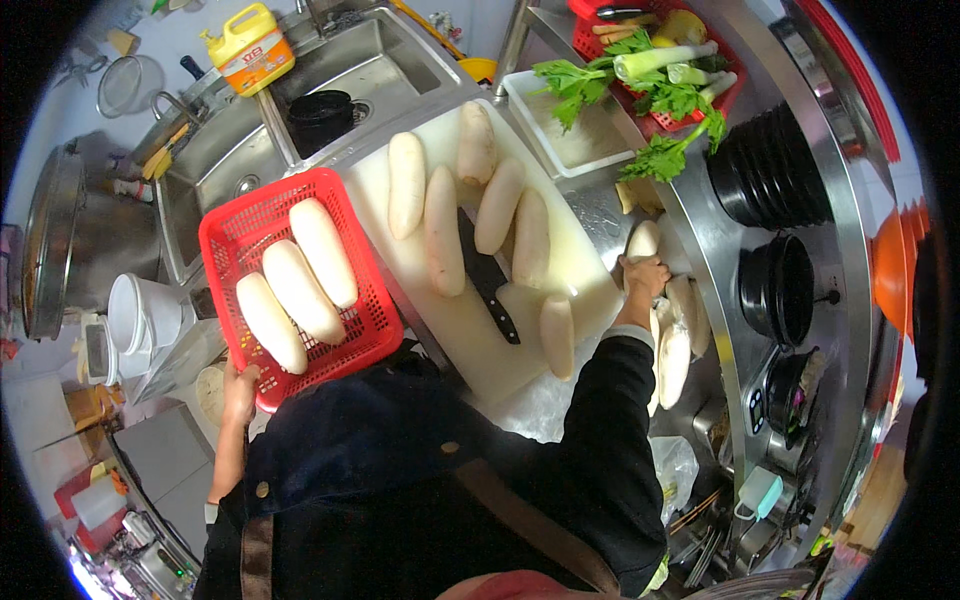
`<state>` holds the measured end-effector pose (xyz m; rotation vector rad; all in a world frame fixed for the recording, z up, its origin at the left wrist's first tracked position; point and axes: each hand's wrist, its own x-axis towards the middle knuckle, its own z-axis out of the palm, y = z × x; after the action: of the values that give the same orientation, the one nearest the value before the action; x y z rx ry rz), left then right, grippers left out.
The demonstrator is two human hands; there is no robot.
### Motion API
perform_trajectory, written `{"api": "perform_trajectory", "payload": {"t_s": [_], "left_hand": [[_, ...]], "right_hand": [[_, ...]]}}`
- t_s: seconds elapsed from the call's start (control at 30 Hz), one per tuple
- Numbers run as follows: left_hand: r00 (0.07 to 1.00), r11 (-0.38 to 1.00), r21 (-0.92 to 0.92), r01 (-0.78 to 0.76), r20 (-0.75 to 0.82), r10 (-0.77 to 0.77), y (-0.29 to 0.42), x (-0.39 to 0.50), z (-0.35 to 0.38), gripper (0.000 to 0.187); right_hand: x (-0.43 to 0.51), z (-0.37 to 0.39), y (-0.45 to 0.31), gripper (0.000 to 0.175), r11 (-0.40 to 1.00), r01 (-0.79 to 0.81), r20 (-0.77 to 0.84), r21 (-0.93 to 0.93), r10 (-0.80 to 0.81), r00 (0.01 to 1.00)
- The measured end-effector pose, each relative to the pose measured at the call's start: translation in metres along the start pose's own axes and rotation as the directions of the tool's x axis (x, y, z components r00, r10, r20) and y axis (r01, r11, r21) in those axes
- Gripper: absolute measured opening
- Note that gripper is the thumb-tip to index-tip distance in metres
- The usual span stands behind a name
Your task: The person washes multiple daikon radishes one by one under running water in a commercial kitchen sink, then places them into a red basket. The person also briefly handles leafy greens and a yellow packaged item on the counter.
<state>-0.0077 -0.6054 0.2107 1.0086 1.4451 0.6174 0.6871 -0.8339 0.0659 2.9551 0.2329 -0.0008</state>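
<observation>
My left hand grips the near left rim of a red perforated plastic basket, tilted in front of me. Three pale white radishes lie side by side in it. My right hand is closed around a white radish at the right edge of the counter, beside a pile of more radishes. Between my hands, several radishes rest on a white cutting board. A dark kitchen knife lies among them, its riveted handle towards me.
Behind the basket is a steel double sink with a yellow detergent jug on its edge. A white tray and a red basket of celery stand back right. The shelf at right holds stacked black bowls.
</observation>
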Motion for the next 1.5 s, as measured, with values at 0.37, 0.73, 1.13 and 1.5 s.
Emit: {"api": "perform_trajectory", "payload": {"t_s": [0.37,0.73,1.13,1.5], "left_hand": [[0.993,0.998,0.063,-0.016,0.121,0.009,0.011,0.072,0.007,0.052],[0.939,0.992,0.086,-0.095,0.339,0.060,0.022,0.139,0.035,0.064],[0.936,0.994,-0.111,0.002,0.349,0.037,0.002,0.165,0.037,0.071],[0.920,0.972,-0.227,0.052,0.390,0.042,-0.001,0.175,0.025,0.073]], "right_hand": [[-0.118,-0.089,-0.054,0.085,0.298,0.037,0.092,0.954,-0.409,0.908],[-0.306,-0.169,-0.303,0.044,0.235,-0.426,0.359,0.873,-0.902,0.239],[-0.349,-0.147,-0.389,0.048,-0.139,0.077,-0.154,0.987,-0.956,0.248],[-0.249,-0.115,-0.329,0.034,0.314,0.264,-0.077,0.912,-0.500,0.863]]}}
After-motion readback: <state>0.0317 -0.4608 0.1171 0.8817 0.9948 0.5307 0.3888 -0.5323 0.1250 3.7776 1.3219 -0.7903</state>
